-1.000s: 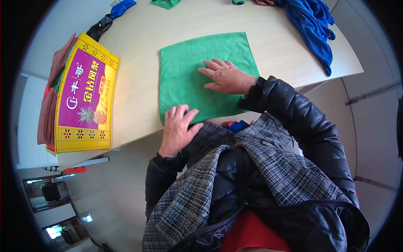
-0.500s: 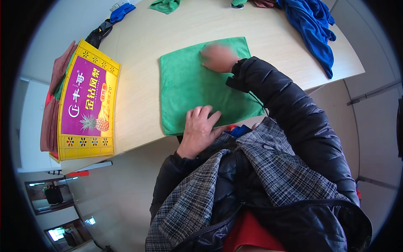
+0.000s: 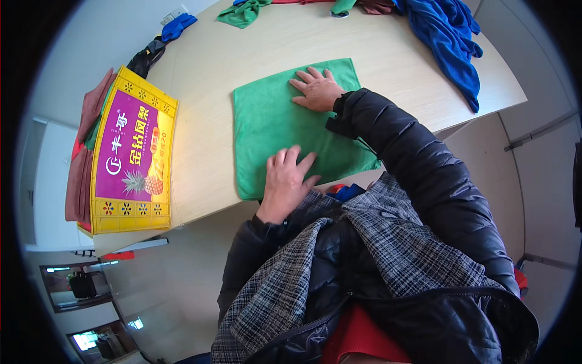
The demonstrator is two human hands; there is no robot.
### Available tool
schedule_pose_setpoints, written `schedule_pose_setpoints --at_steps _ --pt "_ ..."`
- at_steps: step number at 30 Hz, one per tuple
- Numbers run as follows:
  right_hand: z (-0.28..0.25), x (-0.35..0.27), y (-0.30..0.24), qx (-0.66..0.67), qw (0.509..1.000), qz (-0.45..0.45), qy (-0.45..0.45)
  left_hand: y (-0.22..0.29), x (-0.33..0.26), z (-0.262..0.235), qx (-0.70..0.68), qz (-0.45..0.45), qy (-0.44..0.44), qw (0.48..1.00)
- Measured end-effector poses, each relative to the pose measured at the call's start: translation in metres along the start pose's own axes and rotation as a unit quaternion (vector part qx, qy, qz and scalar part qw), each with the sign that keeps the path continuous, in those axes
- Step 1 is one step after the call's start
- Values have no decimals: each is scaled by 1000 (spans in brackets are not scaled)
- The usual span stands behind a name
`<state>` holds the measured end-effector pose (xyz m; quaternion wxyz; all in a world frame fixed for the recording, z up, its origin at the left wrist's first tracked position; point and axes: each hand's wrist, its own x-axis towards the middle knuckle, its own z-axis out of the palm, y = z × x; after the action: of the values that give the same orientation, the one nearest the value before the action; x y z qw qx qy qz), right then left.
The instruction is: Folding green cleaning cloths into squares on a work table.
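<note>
A green cloth (image 3: 267,121), roughly square, lies spread flat on the pale wooden table (image 3: 200,145). Its near edge runs along the table's front edge. My right hand (image 3: 318,90) rests on the cloth's far right part, palm down with fingers spread. Near the front edge, my left hand (image 3: 286,182) lies on the cloth with its fingers apart and slightly bent. Neither hand grips anything.
A yellow and purple box (image 3: 130,158) stands at the table's left, with folded brownish and green cloths (image 3: 91,121) in it. Blue cloth (image 3: 439,48) hangs over the far right. Another green cloth (image 3: 245,12) lies at the back, beside red and brown ones.
My right hand was a blur over the cloth's far part and now lies still with fingers spread. The left hand has barely moved. The view has shifted slightly.
</note>
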<state>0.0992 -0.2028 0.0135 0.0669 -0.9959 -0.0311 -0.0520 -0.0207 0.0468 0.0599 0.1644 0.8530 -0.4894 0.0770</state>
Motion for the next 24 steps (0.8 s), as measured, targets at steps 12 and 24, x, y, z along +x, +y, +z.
schedule_pose_setpoints --at_steps 12,24 --pt "23 4 -8 85 996 19 4 -60 -19 -6 53 -50 -105 992" --pt "25 -8 11 121 992 36 30 -76 -15 24 165 -76 -82 980"
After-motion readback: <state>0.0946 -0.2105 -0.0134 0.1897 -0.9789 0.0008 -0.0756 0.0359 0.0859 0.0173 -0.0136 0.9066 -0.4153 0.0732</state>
